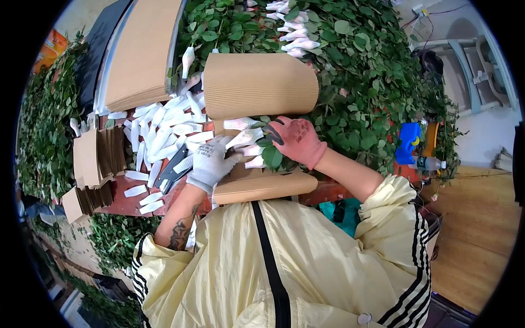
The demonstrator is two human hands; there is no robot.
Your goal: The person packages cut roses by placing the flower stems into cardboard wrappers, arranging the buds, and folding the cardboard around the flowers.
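Note:
Several roses with white net sleeves over their buds lie side by side on a sheet of brown cardboard, their leaves toward the right. My left hand (210, 163), in a whitish glove, has thumb and fingers closed about the tip of one sleeved rose (245, 138). My right hand (298, 141), in a red glove with dark fingertips, is closed at the leafy stem end of the same roses; its grip is partly hidden. A folded cardboard edge (265, 187) lies in front of the roses, and a ribbed cardboard roll (260, 86) stands just behind them.
Loose white net sleeves (164, 128) and a black stapler (174, 165) lie at left. Cardboard stacks (142, 54) and smaller cardboard pieces (98, 156) stand farther left. Leafy rose stems (372, 82) fill the right; a blue tape dispenser (408, 143) and plastic bottle (429, 163) sit at the edge.

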